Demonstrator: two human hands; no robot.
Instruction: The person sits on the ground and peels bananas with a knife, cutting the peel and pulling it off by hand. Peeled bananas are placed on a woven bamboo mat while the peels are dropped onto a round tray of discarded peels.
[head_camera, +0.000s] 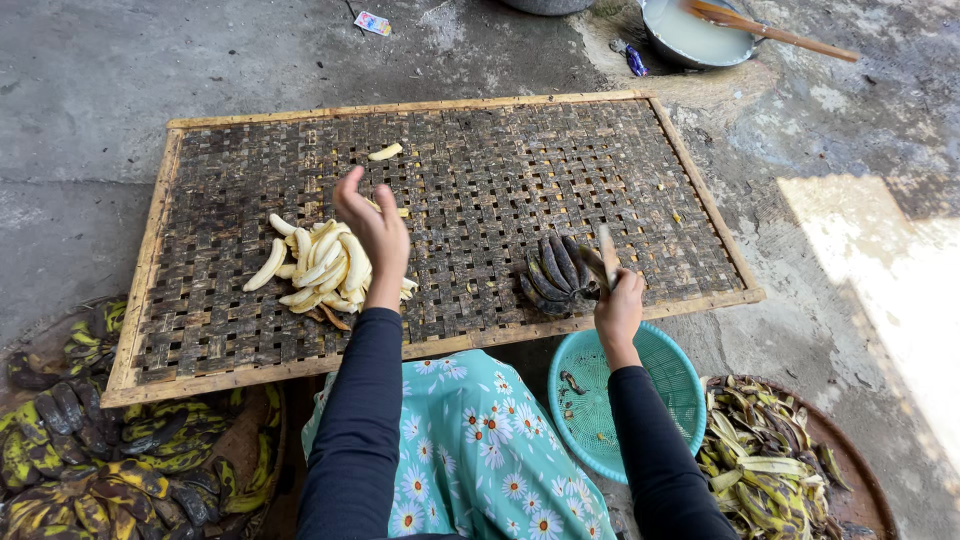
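My left hand (374, 235) hovers with fingers apart over a pile of peeled pale bananas (318, 268) on a woven bamboo tray (480, 170). It holds nothing. My right hand (618, 306) is at the tray's near edge, gripping a knife (607, 250) with its blade pointing up. Just left of the knife, a small bunch of dark-skinned bananas (556, 274) lies on the tray. A single peeled banana piece (385, 152) lies apart near the tray's far side.
A teal plastic basket (655, 372) sits below my right hand. A round tray of banana peels (770, 465) is at the right, and a heap of blackened unpeeled bananas (100, 460) at the left. A metal pot with a wooden ladle (700, 35) stands on the concrete beyond.
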